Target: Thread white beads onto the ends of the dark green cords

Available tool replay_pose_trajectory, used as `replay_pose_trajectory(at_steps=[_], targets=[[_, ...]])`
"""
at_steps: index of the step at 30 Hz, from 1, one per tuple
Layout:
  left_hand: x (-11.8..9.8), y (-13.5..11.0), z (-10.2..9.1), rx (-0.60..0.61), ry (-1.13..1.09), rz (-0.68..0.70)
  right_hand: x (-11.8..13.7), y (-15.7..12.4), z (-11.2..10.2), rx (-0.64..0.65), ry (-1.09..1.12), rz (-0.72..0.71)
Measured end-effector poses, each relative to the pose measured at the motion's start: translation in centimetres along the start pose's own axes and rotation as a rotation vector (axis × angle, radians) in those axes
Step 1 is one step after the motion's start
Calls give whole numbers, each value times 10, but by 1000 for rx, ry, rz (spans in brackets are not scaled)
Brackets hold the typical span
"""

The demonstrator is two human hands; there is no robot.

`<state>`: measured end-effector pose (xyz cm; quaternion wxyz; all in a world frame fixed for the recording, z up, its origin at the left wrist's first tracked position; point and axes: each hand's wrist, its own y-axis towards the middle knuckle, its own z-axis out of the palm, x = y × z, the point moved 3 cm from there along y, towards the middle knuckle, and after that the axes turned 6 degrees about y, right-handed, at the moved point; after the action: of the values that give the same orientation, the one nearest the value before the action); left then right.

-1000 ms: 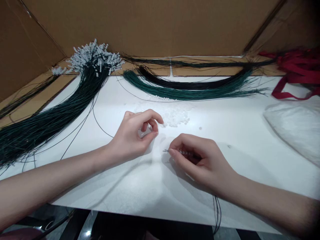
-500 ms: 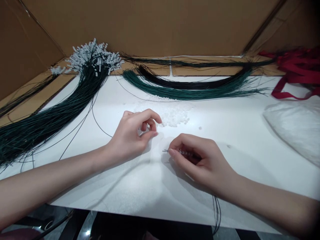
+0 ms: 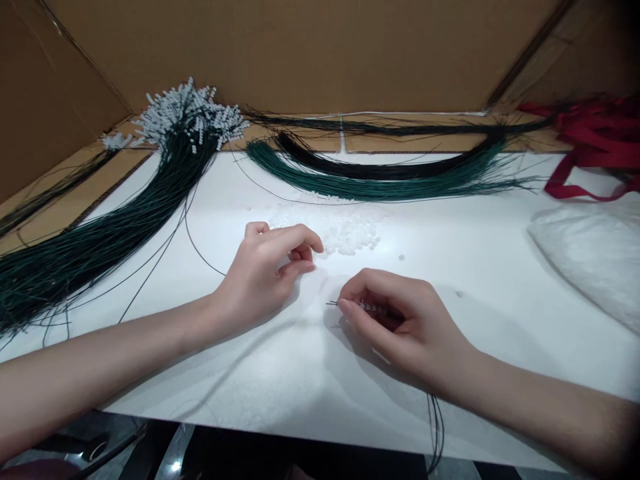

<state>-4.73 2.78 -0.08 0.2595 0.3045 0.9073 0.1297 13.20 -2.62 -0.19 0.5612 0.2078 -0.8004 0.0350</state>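
My right hand pinches thin dark wires between thumb and forefinger. Their short tips poke out to the left, and a row of small white beads shows inside the curled fingers. The wires' other ends hang down over the table's front edge. My left hand rests by the near left side of a pile of loose white beads. Its thumb and forefinger are apart, the other fingers are bent, and I see nothing held between them.
At left lies a thick bundle of green wires topped with white beads. Bare black wires and green wires curve behind the bead pile. Red ribbon and a clear plastic bag lie right. Cardboard walls enclose the back.
Almost nothing differs. My left thumb and fingers have shifted very slightly by the bead pile; my right hand keeps its pinch on the wires.
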Motion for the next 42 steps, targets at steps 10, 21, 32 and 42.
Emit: replay_pose_trajectory(at_steps=[10, 21, 32, 42], targets=[[3, 0, -1, -21, -436, 98, -1, -1, 0, -5, 1, 11], [-4, -2, -2, 172, -806, 5, -1, 0, -2, -17, 17, 47], [-3, -2, -2, 289, -893, 53, -1, -1, -2, -20, 17, 38], [-5, -2, -1, 327, -905, 63, -1, -1, -1, -28, -21, 10]])
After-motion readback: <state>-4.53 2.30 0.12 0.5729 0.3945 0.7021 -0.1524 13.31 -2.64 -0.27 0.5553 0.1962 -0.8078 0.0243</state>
